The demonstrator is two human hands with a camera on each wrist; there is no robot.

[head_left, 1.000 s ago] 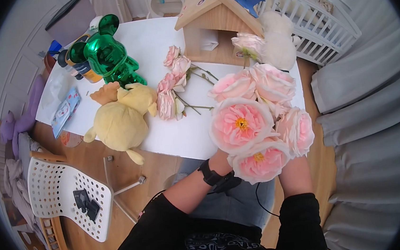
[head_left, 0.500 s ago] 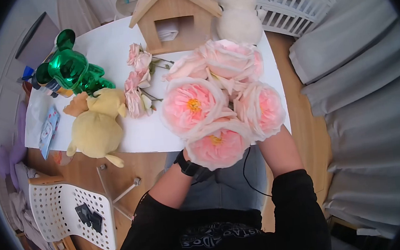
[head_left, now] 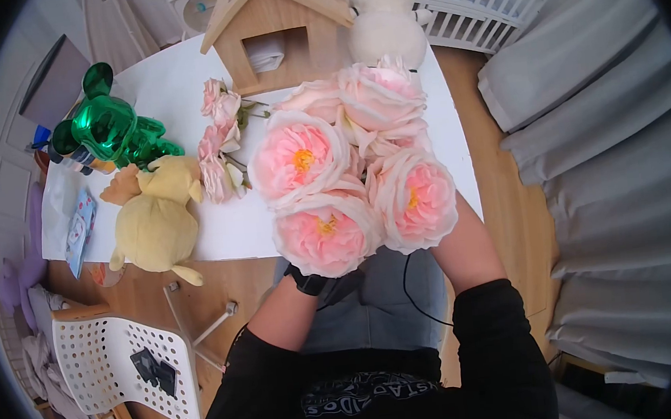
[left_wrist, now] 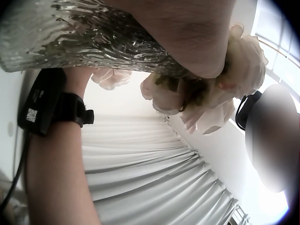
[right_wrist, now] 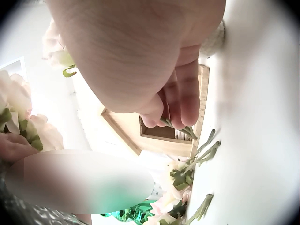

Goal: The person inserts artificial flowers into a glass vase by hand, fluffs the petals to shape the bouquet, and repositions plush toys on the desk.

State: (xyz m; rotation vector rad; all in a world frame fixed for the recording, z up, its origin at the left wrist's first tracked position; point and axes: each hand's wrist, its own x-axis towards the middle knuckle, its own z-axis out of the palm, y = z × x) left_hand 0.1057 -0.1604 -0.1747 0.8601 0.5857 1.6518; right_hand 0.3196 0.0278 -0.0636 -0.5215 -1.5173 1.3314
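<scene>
Right fingers [right_wrist: 189,101] pinching stem [right_wrist: 190,132], pink roses [head_left: 307,160], vase [left_wrist: 117,44] (textured glass)

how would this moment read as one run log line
left hand: against glass vase, grip unclear | right hand: pinches green stem | large pink roses: bunched | smaller roses: on white table

- Head is looking down from above.
- Left wrist is facing upward past near glass [left_wrist: 93,42].
- Right wrist, hand [right_wrist: 136,56] close, is facing the house [right_wrist: 161,146], which head is sharing.
</scene>
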